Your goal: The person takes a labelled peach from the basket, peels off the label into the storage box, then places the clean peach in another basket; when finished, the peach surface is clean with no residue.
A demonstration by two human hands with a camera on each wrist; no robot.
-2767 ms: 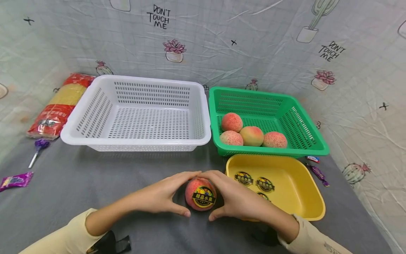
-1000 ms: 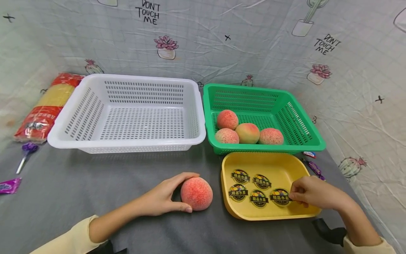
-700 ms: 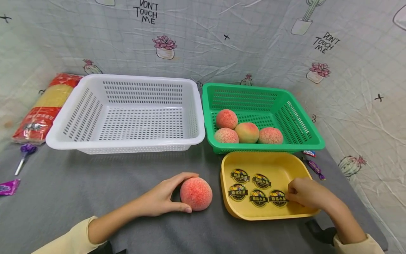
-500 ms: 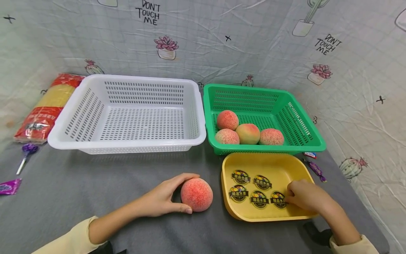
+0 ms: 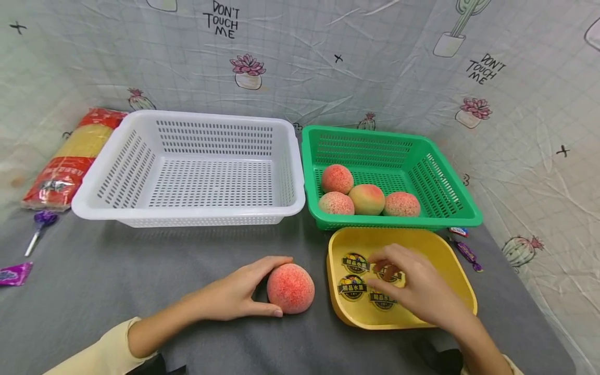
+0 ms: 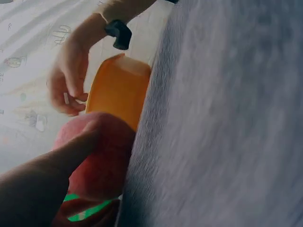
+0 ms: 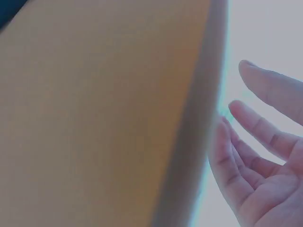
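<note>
My left hand (image 5: 232, 289) holds a pinkish-red peach (image 5: 291, 289) on the grey cloth, fingers behind it and thumb in front. In the left wrist view, the thumb lies against the peach (image 6: 102, 156). No label shows on the side that faces me. My right hand (image 5: 419, 284), slightly blurred, is over the yellow tray (image 5: 459, 260), its fingers loosely bent and the thumb apart from them. Nothing shows between those fingers (image 7: 255, 165) in the right wrist view. Several round black-and-gold fruit stickers (image 5: 352, 287) lie on the tray's floor, partly covered by the right hand.
Behind the tray stands a green basket (image 5: 450, 214) with several peaches (image 5: 367, 199) along its near left side. A white basket (image 5: 187, 213) stands left of it. A red-and-yellow packet (image 5: 70, 161), a lollipop (image 5: 44, 219) and wrapped sweets (image 5: 16, 274) lie around the edges.
Both hands were around the peach, which showed a sticker facing me. Then the right hand was at a sticker in the tray's right part; now it has moved left, fingers apart. The left hand stayed.
</note>
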